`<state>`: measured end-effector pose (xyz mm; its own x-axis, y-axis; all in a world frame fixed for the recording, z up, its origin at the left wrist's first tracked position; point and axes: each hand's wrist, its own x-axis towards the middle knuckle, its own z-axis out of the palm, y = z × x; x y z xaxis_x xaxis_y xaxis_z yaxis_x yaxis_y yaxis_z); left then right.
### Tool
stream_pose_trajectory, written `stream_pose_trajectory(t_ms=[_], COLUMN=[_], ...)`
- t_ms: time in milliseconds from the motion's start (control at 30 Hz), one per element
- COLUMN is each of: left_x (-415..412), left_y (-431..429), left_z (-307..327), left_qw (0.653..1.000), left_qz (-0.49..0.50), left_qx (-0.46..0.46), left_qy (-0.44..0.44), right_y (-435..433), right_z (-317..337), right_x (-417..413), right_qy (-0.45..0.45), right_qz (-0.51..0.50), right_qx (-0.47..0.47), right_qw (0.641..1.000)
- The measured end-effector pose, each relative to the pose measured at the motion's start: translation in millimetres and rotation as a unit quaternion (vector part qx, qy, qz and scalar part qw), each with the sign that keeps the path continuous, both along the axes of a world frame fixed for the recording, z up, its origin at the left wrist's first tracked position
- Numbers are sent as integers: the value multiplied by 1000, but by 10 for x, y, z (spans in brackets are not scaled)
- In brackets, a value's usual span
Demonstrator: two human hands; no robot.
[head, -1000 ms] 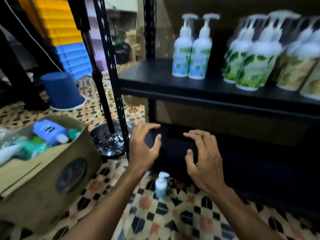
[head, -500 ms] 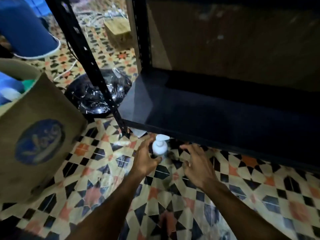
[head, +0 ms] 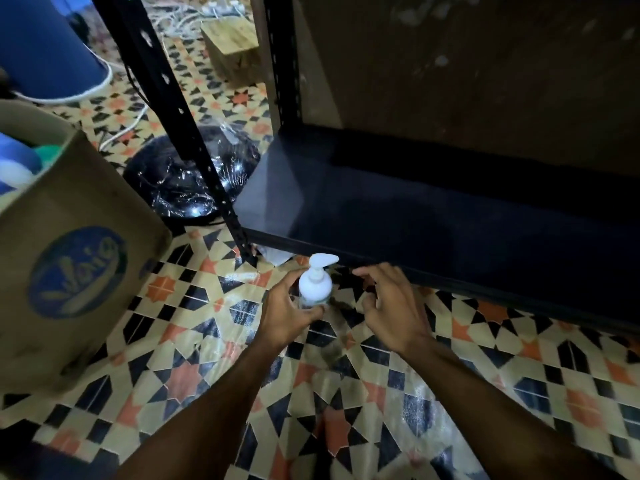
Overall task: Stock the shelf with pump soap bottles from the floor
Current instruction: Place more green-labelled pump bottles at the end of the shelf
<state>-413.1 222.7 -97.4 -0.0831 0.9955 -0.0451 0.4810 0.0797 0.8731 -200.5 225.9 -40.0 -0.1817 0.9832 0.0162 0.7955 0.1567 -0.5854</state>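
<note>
A small white pump soap bottle point(head: 316, 287) stands upright on the patterned tile floor, just in front of the bottom black shelf point(head: 433, 209). My left hand point(head: 287, 311) wraps its fingers and thumb round the lower body of the bottle. My right hand point(head: 391, 306) hovers just right of the bottle with fingers spread and loosely bent, holding nothing. The bottom shelf board is bare where I can see it.
A cardboard box point(head: 69, 265) with a blue round logo stands at the left and holds other bottles. The shelf's black upright post point(head: 180, 109) rises beside a shiny black round base point(head: 187, 181). A blue tub point(head: 48, 46) and a wooden block point(head: 232, 46) lie farther back.
My view dropped from the upper stocked shelf to the floor. Both hands went down to the bottle, and my left hand closed round it.
</note>
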Motion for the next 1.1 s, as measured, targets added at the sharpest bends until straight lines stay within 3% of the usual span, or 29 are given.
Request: stream_pose_trajectory(t_ms=[167,333,433,567,700,867,1100], left_x=[-16,6,70,206,421,576,599], left_y=[10,73,158,388,618,877,1075], left_z=[950,2559,3456,4407,4828,4810,4725], left_qw=[996,973,954,938,943,951,956], left_qz=[6,4,5,13,26,37,42], left_qx=[78,220,288,333,322,304,290], left_qy=[-39,-62,-78,-95,-81,-40,-21], right_y=[37,106,212,518,620,613,613], right_z=[949,2573,3366,3875,3821,3713,3699], right_x=[-11,-4,79,193,297,283,244], right_qy=[40,79,72,-35,-175,-254,-259], right_qz=[12,29,9,-53,-64,-91,-94], right_qx=[174,436,499,403,262,255,236], right_qw=[984,896,864,913,947,928,932])
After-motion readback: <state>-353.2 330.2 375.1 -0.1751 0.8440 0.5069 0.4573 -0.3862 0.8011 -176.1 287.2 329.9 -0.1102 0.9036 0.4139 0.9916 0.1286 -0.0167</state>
